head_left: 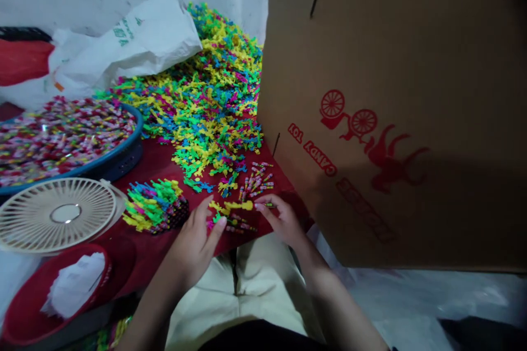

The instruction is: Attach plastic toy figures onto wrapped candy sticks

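My left hand [193,244] rests at the near edge of the red cloth [160,162], fingers curled loosely around small coloured pieces near a green one [217,218]. My right hand [280,218] pinches one end of a yellow plastic toy piece [241,205]. A few wrapped candy sticks [256,178] lie just beyond the fingers. A bundle of finished coloured toys [154,205] sits left of my left hand. Behind it all spreads a big heap of yellow, green, blue and pink plastic pieces [206,98].
A tall cardboard box [391,109] printed "CANDY TOY" stands at the right. A blue basin [119,159] full of wrapped candies sits at the left, with a white fan [57,214] and a red bowl [24,312] holding white paper nearer me. A white sack [135,44] lies behind.
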`<state>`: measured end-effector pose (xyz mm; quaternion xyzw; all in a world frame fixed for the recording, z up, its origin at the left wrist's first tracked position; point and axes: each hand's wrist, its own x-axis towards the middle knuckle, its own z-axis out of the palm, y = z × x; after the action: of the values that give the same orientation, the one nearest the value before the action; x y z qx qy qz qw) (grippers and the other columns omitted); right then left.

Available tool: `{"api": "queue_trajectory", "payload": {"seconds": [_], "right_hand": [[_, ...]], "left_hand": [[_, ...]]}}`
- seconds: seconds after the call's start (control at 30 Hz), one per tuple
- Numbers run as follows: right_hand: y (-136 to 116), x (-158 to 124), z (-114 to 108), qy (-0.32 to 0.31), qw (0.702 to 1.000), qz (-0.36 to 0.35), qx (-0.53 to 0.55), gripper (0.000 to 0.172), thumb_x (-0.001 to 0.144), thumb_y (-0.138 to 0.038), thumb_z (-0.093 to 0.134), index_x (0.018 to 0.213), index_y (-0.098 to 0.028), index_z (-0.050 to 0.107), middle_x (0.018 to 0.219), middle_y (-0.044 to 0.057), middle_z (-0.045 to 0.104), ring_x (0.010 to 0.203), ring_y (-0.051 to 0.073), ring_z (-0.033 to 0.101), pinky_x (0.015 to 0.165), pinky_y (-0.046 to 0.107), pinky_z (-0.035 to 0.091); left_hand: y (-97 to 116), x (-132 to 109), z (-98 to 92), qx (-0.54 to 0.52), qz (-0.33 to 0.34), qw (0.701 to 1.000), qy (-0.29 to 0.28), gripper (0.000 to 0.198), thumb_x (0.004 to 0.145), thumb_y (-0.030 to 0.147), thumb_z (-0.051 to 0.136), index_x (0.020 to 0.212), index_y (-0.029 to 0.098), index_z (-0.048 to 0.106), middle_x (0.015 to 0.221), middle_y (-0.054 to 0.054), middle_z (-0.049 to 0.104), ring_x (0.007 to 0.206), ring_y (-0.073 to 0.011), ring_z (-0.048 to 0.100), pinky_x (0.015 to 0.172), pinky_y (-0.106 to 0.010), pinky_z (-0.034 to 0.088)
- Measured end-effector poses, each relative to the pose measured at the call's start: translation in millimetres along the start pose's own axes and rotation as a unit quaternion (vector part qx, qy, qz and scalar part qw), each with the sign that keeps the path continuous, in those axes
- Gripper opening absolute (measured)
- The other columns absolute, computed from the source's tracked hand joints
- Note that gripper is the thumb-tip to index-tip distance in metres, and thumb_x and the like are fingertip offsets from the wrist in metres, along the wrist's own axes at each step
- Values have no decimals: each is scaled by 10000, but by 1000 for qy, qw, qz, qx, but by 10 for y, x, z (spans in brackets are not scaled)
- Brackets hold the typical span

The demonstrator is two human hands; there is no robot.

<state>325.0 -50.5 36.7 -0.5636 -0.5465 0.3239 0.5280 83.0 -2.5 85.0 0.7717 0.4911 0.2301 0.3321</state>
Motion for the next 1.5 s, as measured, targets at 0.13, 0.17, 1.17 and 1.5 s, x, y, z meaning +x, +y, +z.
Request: {"api": "queue_trajectory", "payload": {"seconds": [0.13, 0.17, 1.17, 1.5], "right_hand": [[402, 84, 317, 12, 997, -39, -72, 184, 1025, -269, 597, 1129, -228, 743, 1122, 87, 765, 1095, 251, 688, 987, 417, 535], [465, 83, 389, 2, 994, -55, -95, 183, 1007, -244, 611, 1126, -233, 750, 1118, 87, 763, 1094, 253, 680, 987, 419, 535], [364, -30, 329, 98, 995, -10, -3, 252, 1090, -462, 495, 1124, -221, 562, 978, 52, 683, 873, 188, 685, 785, 299, 572], [-275, -227, 319, -69, 995, -31, 58, 190, 1099, -370, 511, 1144, -240, 641, 1058, 45, 706, 964, 184, 686, 850, 282, 547]], "left_hand": [[-251, 384, 126, 86, 40, 994, 61, 620, 1036, 547, 398, 1425, 89, 553, 1313, -232, 646, 1255, -378, 619, 1130, -562, 471], [-295, 484, 169, 115, 58, 989, 66, 578, 1032, 516, 414, 1381, 89, 588, 1287, -230, 653, 1244, -385, 620, 1120, -559, 478], [-35, 502, 397, -314, -100, 934, 140, 387, 862, 508, 696, 1031, 173, 600, 884, -86, 771, 757, -211, 757, 732, -320, 600], [203, -79, 380, -601, -208, 771, 9, 398, 628, 272, 984, 823, 157, 657, 781, 5, 690, 739, -118, 662, 725, -217, 542]]}}
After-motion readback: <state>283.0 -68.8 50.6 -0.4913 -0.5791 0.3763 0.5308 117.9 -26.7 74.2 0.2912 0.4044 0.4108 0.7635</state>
